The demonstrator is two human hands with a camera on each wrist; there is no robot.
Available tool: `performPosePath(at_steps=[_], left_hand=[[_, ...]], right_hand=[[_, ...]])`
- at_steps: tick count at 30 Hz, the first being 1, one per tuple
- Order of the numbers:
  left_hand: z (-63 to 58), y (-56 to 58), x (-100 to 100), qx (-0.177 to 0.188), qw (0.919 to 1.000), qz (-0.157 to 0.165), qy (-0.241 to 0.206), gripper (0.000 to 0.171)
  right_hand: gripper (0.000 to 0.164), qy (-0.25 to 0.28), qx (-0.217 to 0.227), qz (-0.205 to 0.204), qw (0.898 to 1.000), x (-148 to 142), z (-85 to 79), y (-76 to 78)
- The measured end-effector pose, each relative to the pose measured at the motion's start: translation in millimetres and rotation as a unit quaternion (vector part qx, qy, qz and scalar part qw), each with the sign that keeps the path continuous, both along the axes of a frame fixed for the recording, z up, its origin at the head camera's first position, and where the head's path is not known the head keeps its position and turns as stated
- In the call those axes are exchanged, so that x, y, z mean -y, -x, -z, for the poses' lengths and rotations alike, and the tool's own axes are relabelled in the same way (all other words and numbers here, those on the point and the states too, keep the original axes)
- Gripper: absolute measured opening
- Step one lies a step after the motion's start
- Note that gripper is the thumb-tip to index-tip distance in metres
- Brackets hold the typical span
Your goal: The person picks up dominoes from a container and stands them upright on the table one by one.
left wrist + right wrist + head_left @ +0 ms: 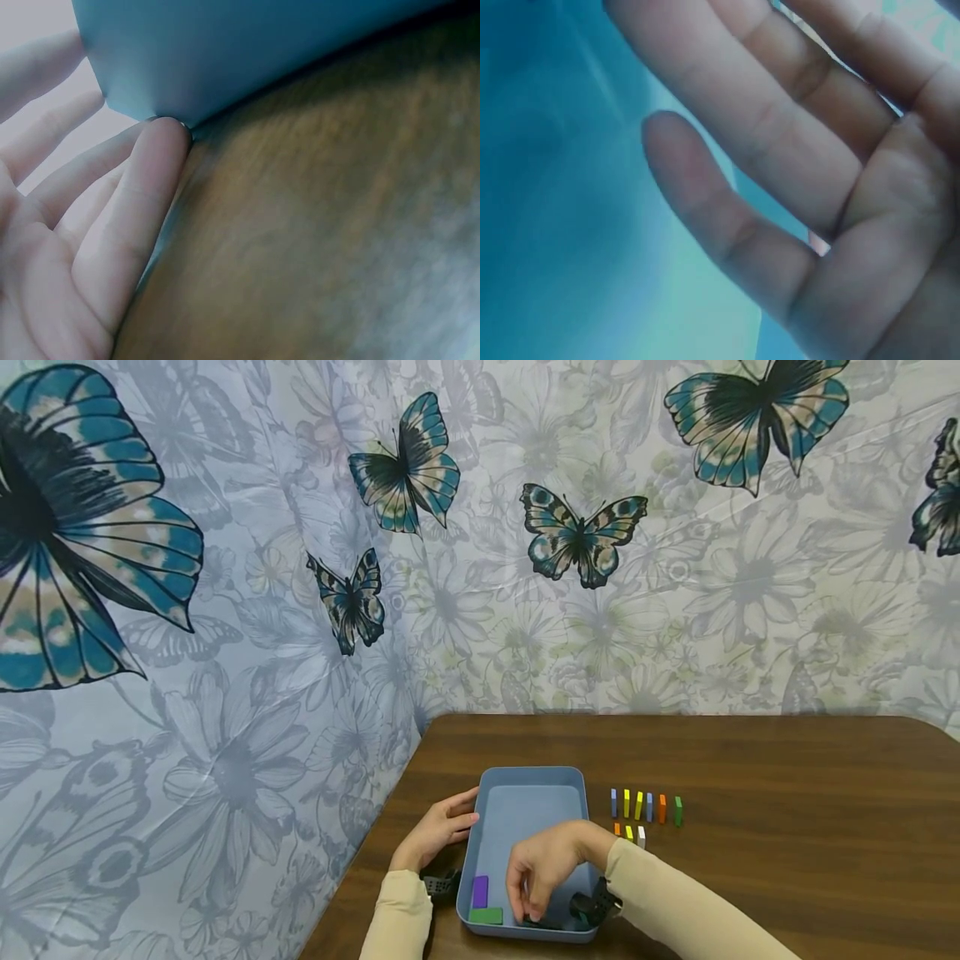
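Observation:
A blue-grey tray sits at the front of the table. My left hand rests against its left side, fingers extended; in the left wrist view the thumb meets the tray wall. Inside the tray's near left corner a purple block lies lengthwise and a green block lies crosswise. My right hand reaches down to the tray's near edge, fingertips over a dark piece, mostly hidden. The right wrist view shows the right hand's thumb apart from the fingers, nothing between them.
Right of the tray stand several small upright blocks in two rows, among them an orange block, a green block and a white block. Brown table extends rightward. A butterfly-patterned cloth hangs behind and left.

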State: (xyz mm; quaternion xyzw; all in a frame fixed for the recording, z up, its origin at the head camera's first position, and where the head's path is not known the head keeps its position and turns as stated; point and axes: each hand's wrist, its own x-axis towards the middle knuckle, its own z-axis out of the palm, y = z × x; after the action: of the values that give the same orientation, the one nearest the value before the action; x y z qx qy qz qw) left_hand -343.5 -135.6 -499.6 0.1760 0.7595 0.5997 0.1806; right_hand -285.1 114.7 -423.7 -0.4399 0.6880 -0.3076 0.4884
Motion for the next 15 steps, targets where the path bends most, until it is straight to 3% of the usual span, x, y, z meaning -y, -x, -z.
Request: performPosePath(at_steps=[9,15], left_hand=[[3.3,-1.1,0,0.007,1.0,0.003,-0.003,0.064],[-0.4,-0.3,1,0.001,1.0,0.005,-0.002,0.063]], right_hand=[[0.012,0.05,-0.073,0.059,0.994,-15,-9.2,0.6],[0.014,0.098,-0.092,0.103,0.986,-28,-18.2,-0.2]])
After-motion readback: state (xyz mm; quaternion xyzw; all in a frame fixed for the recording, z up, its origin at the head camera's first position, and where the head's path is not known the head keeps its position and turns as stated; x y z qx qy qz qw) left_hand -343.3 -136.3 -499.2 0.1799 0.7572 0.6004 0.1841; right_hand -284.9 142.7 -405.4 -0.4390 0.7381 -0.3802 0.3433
